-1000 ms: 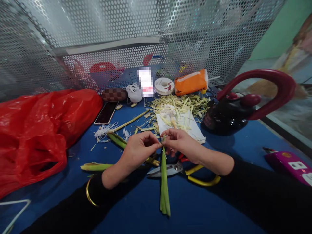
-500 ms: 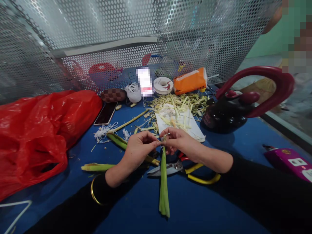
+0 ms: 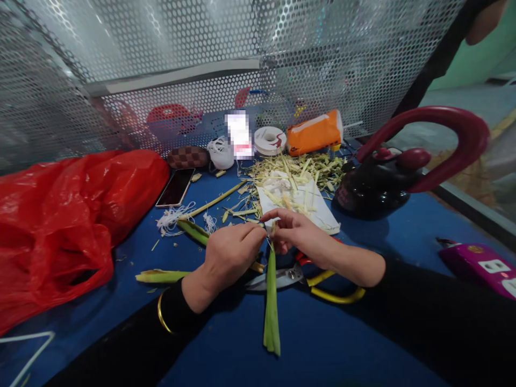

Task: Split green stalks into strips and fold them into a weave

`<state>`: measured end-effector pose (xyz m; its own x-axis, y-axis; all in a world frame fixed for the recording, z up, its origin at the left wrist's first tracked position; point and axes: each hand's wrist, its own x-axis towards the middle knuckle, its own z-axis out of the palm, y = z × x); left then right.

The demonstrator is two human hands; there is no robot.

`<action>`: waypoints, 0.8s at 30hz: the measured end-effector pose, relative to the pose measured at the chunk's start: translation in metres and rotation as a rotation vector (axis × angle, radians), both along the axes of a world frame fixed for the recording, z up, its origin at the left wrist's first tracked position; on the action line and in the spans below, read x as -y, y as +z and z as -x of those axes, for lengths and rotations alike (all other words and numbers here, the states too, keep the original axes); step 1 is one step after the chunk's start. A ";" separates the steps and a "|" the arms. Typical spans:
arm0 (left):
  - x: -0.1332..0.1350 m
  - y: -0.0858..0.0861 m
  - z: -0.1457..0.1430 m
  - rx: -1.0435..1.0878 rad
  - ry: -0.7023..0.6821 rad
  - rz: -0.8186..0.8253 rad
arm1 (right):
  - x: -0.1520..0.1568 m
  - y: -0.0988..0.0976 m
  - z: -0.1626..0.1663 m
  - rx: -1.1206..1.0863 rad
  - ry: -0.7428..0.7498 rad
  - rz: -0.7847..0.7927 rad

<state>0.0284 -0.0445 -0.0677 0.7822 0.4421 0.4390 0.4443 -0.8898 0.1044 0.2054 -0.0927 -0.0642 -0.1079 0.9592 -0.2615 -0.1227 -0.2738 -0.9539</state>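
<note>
My right hand point(image 3: 304, 234) pinches the upper end of a green leaf stalk point(image 3: 272, 309), which hangs down toward me over the table. A thin white string point(image 3: 269, 241) runs at the stalk's top, between my two hands. My left hand point(image 3: 230, 251) is closed beside it, back of the hand up, with its fingertips pressed on the string; the exact grip is partly hidden. Below my right hand lie shears point(image 3: 336, 296) with yellow and red handles, their blades passing behind the stalk. More green stalk pieces point(image 3: 163, 276) lie to the left of and under my left hand.
A red plastic bag point(image 3: 76, 215) fills the left side. At the back stand a phone point(image 3: 176, 187), string ball point(image 3: 221, 153), ribbon spool point(image 3: 270, 141), orange pack point(image 3: 314, 133) and plant scraps point(image 3: 310, 166). A dark kettle point(image 3: 373, 191) and purple box point(image 3: 475, 263) are right.
My left hand has rolled over so its back faces up, with its fingers curled tighter. My right hand and the stalk have barely moved. A person at the far right has shifted.
</note>
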 end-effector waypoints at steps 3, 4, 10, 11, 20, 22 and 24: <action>0.002 0.001 -0.001 -0.041 -0.012 -0.096 | 0.000 -0.001 0.000 0.047 0.050 -0.029; 0.003 0.000 -0.001 -0.047 -0.007 -0.108 | 0.000 -0.001 0.000 0.066 0.067 -0.037; 0.003 -0.001 0.000 0.000 0.046 -0.058 | -0.003 -0.007 -0.003 0.149 0.059 -0.103; 0.003 -0.001 -0.001 0.018 0.047 -0.027 | -0.004 -0.008 -0.003 0.151 0.054 -0.113; 0.003 -0.002 -0.003 0.167 0.053 0.208 | -0.005 -0.012 -0.005 0.277 0.020 -0.207; 0.003 -0.002 -0.002 0.159 0.047 0.218 | -0.006 -0.010 -0.005 0.265 -0.007 -0.235; 0.003 -0.002 -0.002 0.157 0.043 0.225 | -0.006 -0.008 -0.006 0.271 -0.022 -0.264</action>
